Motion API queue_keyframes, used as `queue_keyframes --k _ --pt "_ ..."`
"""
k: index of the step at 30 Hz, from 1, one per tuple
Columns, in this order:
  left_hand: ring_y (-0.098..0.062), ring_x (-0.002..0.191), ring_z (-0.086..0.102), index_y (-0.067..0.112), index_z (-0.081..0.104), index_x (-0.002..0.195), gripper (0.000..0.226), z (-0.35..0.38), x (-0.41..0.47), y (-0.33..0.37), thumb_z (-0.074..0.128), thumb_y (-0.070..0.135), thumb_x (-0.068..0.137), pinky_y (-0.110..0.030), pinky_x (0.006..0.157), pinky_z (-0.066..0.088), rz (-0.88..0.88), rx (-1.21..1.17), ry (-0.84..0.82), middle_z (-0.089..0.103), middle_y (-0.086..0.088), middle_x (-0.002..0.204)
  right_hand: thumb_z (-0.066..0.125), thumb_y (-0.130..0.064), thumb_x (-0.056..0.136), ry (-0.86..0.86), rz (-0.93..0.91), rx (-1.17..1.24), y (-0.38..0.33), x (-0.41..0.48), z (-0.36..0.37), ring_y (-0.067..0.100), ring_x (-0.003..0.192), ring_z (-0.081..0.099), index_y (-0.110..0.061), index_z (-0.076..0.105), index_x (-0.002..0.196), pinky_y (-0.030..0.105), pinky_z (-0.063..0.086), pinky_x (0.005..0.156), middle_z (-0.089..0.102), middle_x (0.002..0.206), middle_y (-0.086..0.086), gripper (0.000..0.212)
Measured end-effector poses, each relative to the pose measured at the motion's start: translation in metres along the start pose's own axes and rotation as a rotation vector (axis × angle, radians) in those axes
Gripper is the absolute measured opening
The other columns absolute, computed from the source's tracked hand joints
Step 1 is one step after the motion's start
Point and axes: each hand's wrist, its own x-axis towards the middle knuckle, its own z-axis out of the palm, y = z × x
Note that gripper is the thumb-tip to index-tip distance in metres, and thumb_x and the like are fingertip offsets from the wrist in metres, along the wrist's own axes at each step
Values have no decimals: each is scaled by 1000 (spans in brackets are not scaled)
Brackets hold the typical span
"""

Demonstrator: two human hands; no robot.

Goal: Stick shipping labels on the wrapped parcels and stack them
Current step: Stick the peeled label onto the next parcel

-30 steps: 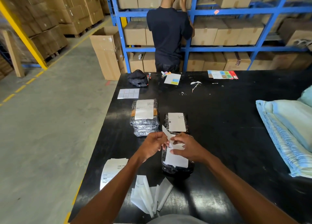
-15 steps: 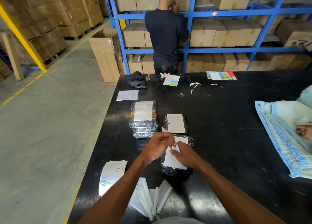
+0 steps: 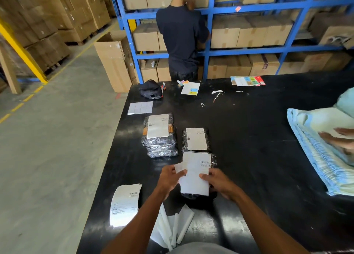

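Note:
A white shipping label (image 3: 195, 173) lies flat over a dark wrapped parcel (image 3: 199, 196) on the black table (image 3: 258, 138). My left hand (image 3: 169, 178) pinches the label's left edge, where a strip of backing paper sticks out. My right hand (image 3: 216, 182) presses the label's right edge. Just behind lies a second labelled parcel (image 3: 196, 138). To its left stands a stack of silver wrapped parcels (image 3: 160, 136) with a label on top. A pile of unused labels (image 3: 125, 204) sits near the table's left edge.
Peeled backing strips (image 3: 172, 228) lie near my body. A blue-white cloth bundle (image 3: 321, 148) with another person's hand (image 3: 339, 138) is on the right. A black cap (image 3: 150, 90), sticker sheets (image 3: 140, 107) and papers lie at the far edge. A person (image 3: 182, 37) stands at blue shelves.
The label was curled and raised between my hands; now it lies flat across the parcel, my hands spread to its two edges. Another person's hand has come onto the cloth bundle.

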Motion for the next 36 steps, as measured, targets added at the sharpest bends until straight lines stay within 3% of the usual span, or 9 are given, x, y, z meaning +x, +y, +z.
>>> queue_keyframes --k 3,5,11,15,21,27,31,34,36 --pt "-26 87 76 -4 71 108 27 7 10 -5 78 9 85 -43 78 63 -60 40 10 78 -13 96 64 -10 99 145 17 -85 5 6 -6 17 72 70 2 69 107 29 56 51 75 95 14 15" --pt "-29 87 76 -2 73 105 26 12 17 -9 78 12 84 -49 79 62 -78 88 49 78 -11 93 66 -10 97 232 28 -131 7 9 -6 12 59 67 -2 66 86 28 55 46 72 78 10 14" --pt "-14 65 69 10 76 95 11 21 28 -8 73 19 90 -23 50 56 -63 204 129 77 -5 85 69 -15 92 462 35 -282 14 25 -5 26 54 68 -9 59 57 45 62 52 62 59 9 37" --pt "-15 66 68 14 76 86 11 22 38 -7 71 24 91 -26 55 58 -58 189 120 77 -5 82 65 -19 94 515 -16 -387 8 29 -9 33 56 71 0 59 58 46 62 58 62 55 18 42" --pt "-5 40 53 15 73 76 17 25 49 -4 72 26 89 -19 43 43 -64 243 147 68 2 61 64 -22 93 557 -45 -491 5 39 -14 34 59 71 -12 48 48 46 59 61 53 46 0 49" --pt "-6 46 56 19 71 65 24 26 54 -6 73 29 87 -22 51 50 -74 304 158 66 7 55 59 -25 85 556 -8 -512 13 46 -15 34 54 69 0 53 57 48 58 53 60 52 14 38" --pt "-10 56 64 20 71 63 24 26 57 -7 71 29 85 -32 66 60 -75 347 141 70 6 61 56 -29 78 493 12 -530 20 55 -22 41 60 67 2 49 62 51 57 50 43 50 12 35" --pt "-7 55 62 20 71 65 22 28 57 -5 70 26 86 -25 61 55 -65 355 146 70 7 63 55 -28 77 483 7 -535 20 55 -23 41 57 66 2 46 62 51 57 51 39 51 11 35" --pt "-4 55 61 18 74 73 17 29 57 -5 69 25 87 -19 57 50 -56 363 144 71 6 66 56 -25 77 500 1 -542 18 53 -22 27 45 55 3 46 60 52 58 53 40 50 11 35"
